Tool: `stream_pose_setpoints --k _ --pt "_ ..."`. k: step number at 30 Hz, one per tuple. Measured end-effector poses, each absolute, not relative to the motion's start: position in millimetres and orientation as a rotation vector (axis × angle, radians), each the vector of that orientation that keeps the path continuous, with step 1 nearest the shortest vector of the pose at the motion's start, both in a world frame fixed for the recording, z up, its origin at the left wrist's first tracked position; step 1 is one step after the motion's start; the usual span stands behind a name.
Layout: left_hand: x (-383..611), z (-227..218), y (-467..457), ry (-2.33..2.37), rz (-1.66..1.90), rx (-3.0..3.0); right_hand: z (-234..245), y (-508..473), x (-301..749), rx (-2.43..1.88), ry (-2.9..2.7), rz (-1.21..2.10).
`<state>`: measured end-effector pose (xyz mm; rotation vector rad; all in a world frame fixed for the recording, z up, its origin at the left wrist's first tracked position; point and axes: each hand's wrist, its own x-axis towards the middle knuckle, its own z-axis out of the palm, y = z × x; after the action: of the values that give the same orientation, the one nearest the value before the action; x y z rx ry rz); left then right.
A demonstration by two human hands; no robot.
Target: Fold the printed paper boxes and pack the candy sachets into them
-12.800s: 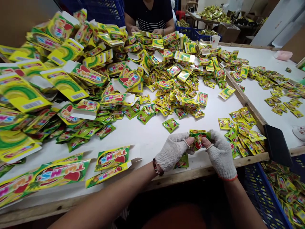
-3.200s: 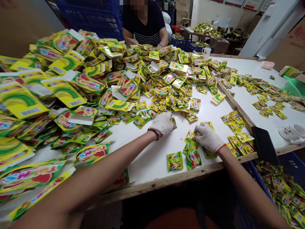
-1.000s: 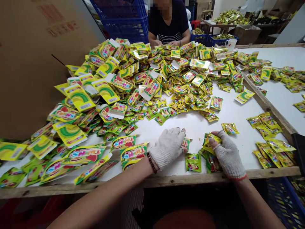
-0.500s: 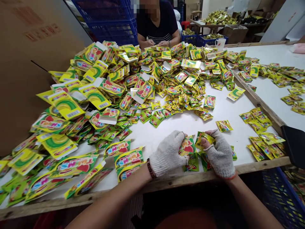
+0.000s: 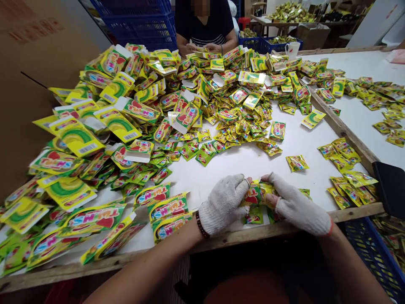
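Both my hands wear white fingerless knit gloves and meet near the front edge of the white table. My left hand pinches a small green and yellow sachet with a red fruit picture. My right hand grips several yellow sachets pressed against it. More loose sachets lie under and between my hands. Flat printed cartons lie just left of my left wrist.
A big heap of sachets and flat cartons covers the left and far side. A person in a dark top sits opposite. Yellow sachets lie right, beside a wooden divider, a black object and a blue crate.
My hands have drawn together, so the sachet in my left hand now touches the ones in my right. My right hand has tipped leftward.
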<state>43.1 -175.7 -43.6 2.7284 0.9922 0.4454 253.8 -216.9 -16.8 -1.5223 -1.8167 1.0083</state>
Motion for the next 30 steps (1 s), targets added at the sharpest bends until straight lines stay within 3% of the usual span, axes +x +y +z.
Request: stream_pose_setpoints --k 12,18,20,26,30 --pt "40 -47 -177 0.98 0.525 2.77 -19 -219 252 -1.603 -1.361 1.259" --pt "47 -46 -181 0.951 0.527 2.759 -22 -222 242 -1.594 -1.571 1.02" --pt "46 -46 -181 1.013 0.574 2.747 -19 -224 240 -1.574 -1.551 1.11" --pt "42 -45 -181 1.04 0.66 2.776 -10 -232 239 -1.335 -1.392 1.788" --pt "32 -37 -193 1.055 0.544 2.818 -4 -229 240 -1.294 -1.448 1.846"
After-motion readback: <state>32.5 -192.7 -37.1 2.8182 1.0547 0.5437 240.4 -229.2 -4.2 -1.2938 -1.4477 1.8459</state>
